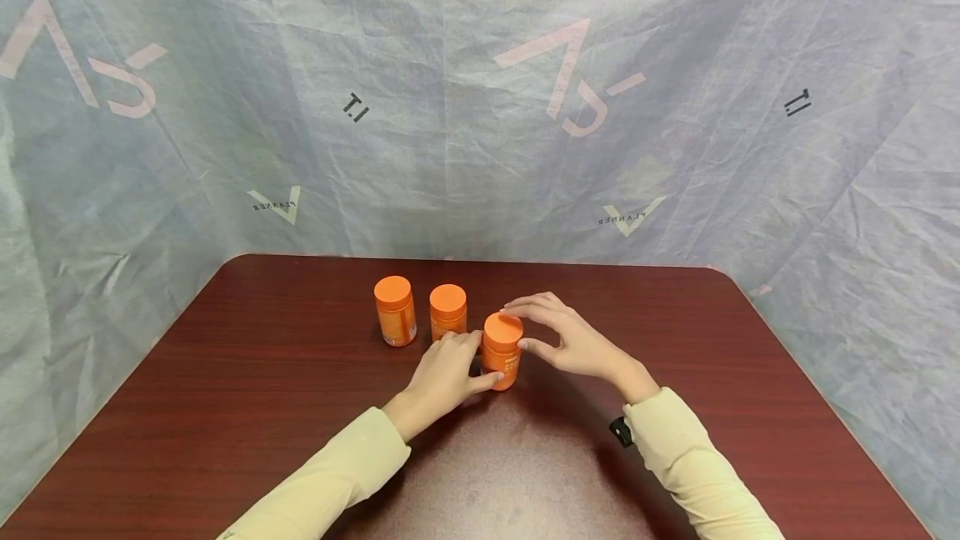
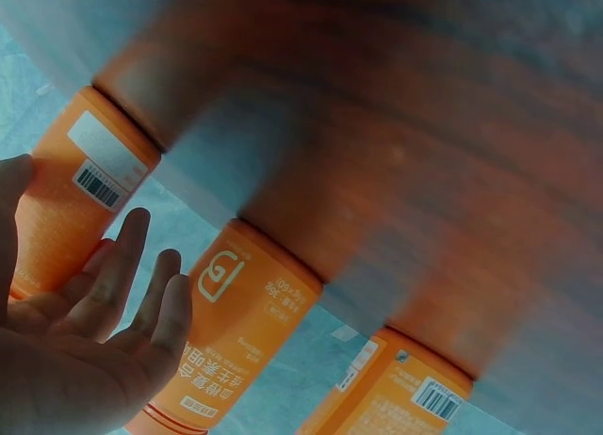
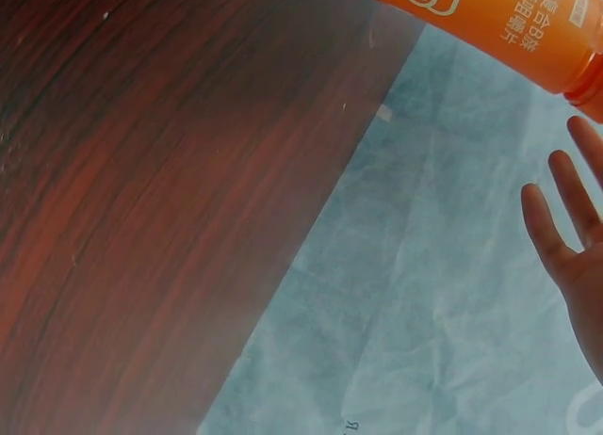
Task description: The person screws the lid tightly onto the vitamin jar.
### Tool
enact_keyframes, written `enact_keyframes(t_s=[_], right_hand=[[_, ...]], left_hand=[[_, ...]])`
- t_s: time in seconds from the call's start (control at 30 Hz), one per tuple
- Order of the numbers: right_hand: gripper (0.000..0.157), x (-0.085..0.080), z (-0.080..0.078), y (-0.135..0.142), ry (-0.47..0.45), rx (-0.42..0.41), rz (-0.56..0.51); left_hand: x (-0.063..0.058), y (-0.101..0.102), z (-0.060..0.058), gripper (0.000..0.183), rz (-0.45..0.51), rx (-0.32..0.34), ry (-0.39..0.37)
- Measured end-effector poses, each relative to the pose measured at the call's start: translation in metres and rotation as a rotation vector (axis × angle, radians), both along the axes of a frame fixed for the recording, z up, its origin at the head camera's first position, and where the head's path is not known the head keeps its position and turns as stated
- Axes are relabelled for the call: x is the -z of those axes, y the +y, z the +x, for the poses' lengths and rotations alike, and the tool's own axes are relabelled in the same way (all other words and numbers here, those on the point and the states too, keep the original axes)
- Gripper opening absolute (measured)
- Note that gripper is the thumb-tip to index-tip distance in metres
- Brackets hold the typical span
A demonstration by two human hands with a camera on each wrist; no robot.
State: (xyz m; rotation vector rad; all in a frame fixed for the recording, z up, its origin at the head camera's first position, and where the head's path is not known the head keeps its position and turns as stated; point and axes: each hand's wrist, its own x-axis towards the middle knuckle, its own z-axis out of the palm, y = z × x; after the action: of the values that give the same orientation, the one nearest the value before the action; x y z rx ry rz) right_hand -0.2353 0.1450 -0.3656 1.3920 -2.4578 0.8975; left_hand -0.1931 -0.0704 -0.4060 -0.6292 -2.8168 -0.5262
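Note:
Of the three orange bottles with orange screw lids, the rightmost bottle (image 1: pixel 501 363) stands upright on the table between my two hands. My left hand (image 1: pixel 444 372) holds its body from the left, thumb across the front and fingers toward the back. In the left wrist view this bottle (image 2: pixel 80 176) shows a barcode label, and the other fingers spread beside it. My right hand (image 1: pixel 573 340) arches at the lid (image 1: pixel 503 328), its index fingertip by the far edge and thumb by the right side. Three of its fingers extend loosely near the lid in the right wrist view.
Close behind my left hand stands the middle bottle (image 1: pixel 448 307), its lower part covered by that hand. Further left is another matching bottle (image 1: pixel 395 312). The dark red wooden table (image 1: pixel 247 373) ends at a grey printed cloth (image 1: pixel 450 107) hung around it.

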Motion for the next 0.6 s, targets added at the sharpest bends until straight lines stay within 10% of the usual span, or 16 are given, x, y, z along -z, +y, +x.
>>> enact_keyframes(t_s=[0.6], right_hand=[[0.033,0.0037,-0.0001,-0.0029,0.069,0.022,-0.066]], left_hand=[[0.0007,0.0003,0.0004,0.055,-0.015,-0.002,0.005]])
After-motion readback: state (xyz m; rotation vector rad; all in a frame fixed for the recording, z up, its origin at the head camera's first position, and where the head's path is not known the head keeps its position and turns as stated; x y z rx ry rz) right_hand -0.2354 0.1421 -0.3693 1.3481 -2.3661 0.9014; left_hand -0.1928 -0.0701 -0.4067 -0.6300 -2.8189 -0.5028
